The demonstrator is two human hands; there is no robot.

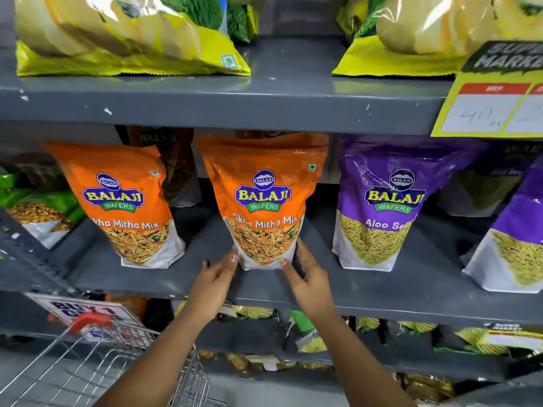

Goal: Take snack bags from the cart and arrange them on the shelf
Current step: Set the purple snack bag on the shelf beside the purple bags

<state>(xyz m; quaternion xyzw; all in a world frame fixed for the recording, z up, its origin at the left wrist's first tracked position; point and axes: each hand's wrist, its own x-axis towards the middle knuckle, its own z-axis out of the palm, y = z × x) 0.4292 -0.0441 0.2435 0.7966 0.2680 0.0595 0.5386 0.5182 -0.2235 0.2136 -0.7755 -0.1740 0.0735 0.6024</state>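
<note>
An orange snack bag (264, 198) stands upright in the middle of the grey middle shelf (382, 292). My left hand (219, 276) touches its lower left corner and my right hand (305, 273) holds its lower right corner, so both hands grip the base. A second orange bag (123, 201) stands to its left. A purple snack bag (382, 207) stands to its right, with another purple one (517, 239) at the far right. The wire cart (97, 365) sits at the lower left; I cannot tell what is inside it.
Large yellow chip bags (123, 39) lie on the upper shelf (235, 104). A yellow price tag (493, 98) hangs at the upper right. Green bags (35, 207) fill the far left, darker bags stand behind the orange ones, and more packets line the lower shelf (323, 342).
</note>
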